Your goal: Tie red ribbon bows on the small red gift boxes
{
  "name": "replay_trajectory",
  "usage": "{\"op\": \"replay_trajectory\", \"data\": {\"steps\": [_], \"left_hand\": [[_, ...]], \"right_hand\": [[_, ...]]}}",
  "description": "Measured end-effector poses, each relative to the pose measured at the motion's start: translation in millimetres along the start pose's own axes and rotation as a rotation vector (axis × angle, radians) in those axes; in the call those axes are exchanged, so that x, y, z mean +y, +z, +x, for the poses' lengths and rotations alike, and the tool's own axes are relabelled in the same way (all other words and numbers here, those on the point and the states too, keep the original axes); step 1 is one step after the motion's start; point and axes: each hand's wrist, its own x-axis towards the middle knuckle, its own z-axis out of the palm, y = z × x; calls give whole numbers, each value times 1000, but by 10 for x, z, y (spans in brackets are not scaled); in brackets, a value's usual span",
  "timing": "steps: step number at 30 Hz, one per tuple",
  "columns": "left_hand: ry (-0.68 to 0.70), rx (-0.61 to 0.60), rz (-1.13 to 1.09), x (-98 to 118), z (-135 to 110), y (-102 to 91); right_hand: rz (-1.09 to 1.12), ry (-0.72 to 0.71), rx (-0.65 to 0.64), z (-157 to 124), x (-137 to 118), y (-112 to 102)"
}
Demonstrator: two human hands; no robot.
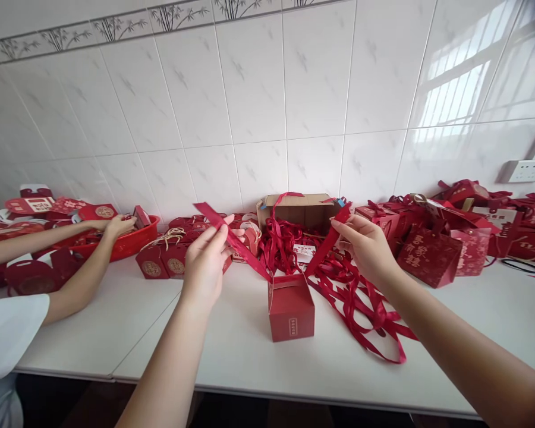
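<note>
A small red gift box stands on the white table in front of me. A red ribbon runs through its top and rises in a V to both sides. My left hand pinches the left end of the ribbon up and to the left of the box. The ribbon's right end is pinched by my right hand, above and to the right of the box. Both ends are pulled taut.
A cardboard box spilling loose red ribbons stands behind. Finished red gift boxes crowd the right; more red boxes and a red basin lie left, where another person's hand reaches. A tiled wall stands behind.
</note>
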Motion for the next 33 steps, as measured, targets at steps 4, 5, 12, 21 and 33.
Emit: {"op": "replay_trajectory", "data": {"steps": [4,5,12,21,33], "left_hand": [[9,-77,9,109,27,191],[3,-100,5,126,31,226],[9,-141,29,195,40,400],[-3,-204,100,145,-15,401],[26,-243,108,104,14,418]], "right_hand": [[-46,-41,-34,110,-52,82],[-47,-58,-38,127,-61,100],[-50,-151,-128,181,-175,227],[-39,-168,-135,206,-291,255],[22,-117,-165,173,-358,325]]}}
